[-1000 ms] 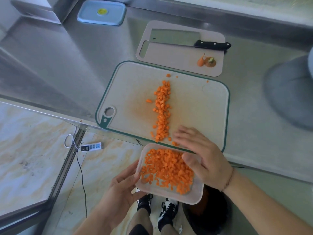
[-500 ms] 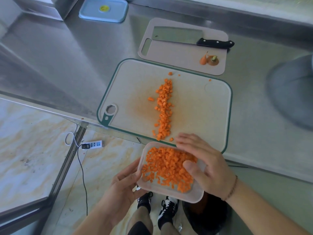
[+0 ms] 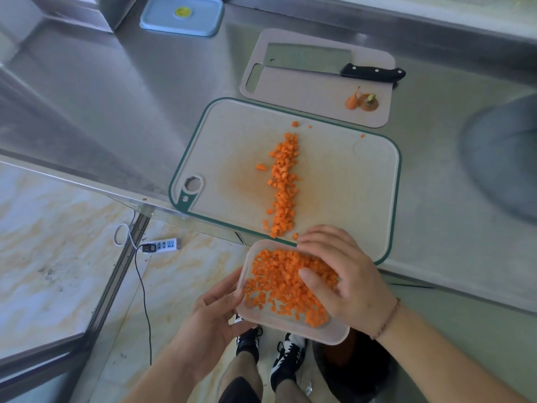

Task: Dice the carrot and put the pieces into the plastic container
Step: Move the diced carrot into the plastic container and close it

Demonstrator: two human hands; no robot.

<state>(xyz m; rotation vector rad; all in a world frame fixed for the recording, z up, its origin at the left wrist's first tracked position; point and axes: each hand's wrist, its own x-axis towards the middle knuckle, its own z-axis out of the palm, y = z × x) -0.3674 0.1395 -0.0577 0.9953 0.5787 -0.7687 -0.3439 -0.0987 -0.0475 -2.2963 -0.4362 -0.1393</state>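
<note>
Plastic container (image 3: 334, 334): part-filled with diced carrot (image 3: 286, 286), gripped by left hand (image 3: 216, 308) at counter (image 3: 436, 228) near edge. Right hand (image 3: 345, 280): fingers relaxed, resting over the dice, holding nothing. Remaining carrot row (image 3: 283, 184): cutting board (image 3: 343, 193) centre.

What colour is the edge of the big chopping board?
Dark green, running round the big chopping board, seen from the head view.

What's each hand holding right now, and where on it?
Left hand grips the plastic container by its left rim. Right hand holds nothing, fingers resting over the diced carrot.
</note>
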